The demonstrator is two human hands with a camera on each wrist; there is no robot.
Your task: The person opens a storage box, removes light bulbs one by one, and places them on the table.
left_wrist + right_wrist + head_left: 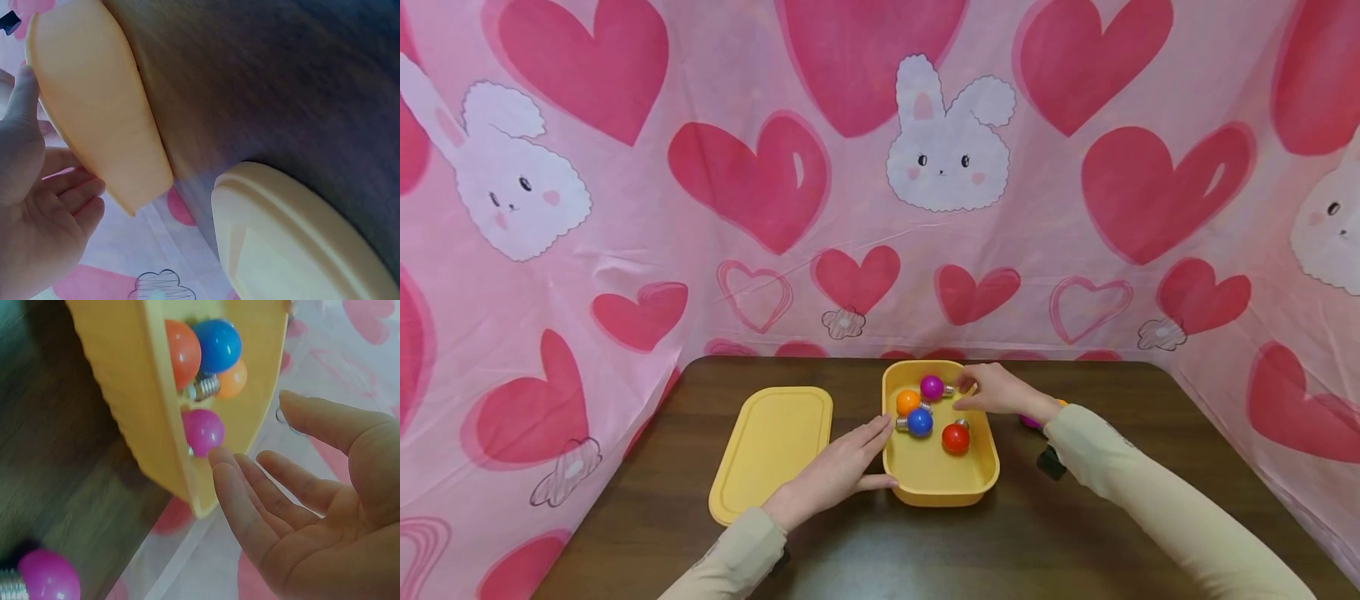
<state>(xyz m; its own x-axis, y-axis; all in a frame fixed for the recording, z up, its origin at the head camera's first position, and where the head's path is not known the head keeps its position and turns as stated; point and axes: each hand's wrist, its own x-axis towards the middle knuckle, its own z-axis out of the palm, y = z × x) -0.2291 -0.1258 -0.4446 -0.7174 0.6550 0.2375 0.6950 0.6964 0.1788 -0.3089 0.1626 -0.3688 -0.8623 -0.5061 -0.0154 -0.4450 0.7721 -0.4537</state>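
Note:
A yellow plastic box [940, 500] stands on the table with colored light bulbs inside. A purple bulb [932, 387] lies toward its far end, beside an orange bulb [907, 402] and a blue bulb [920, 422]; a red bulb [956, 438] lies apart toward the right. My left hand [838, 467] rests against the box's left side, its thumb and fingertips at the rim. Over the far right part of the box is my right hand [1000, 389], fingers spread and holding nothing. In the right wrist view its fingertips overlap the edge of the purple bulb.
A yellow lid [775, 450] lies flat on the dark wooden table [850, 550], left of the box. Right of the box, partly hidden behind my right wrist, is another purple bulb [49, 575]. A pink curtain [865, 225] with hearts and rabbits surrounds the table.

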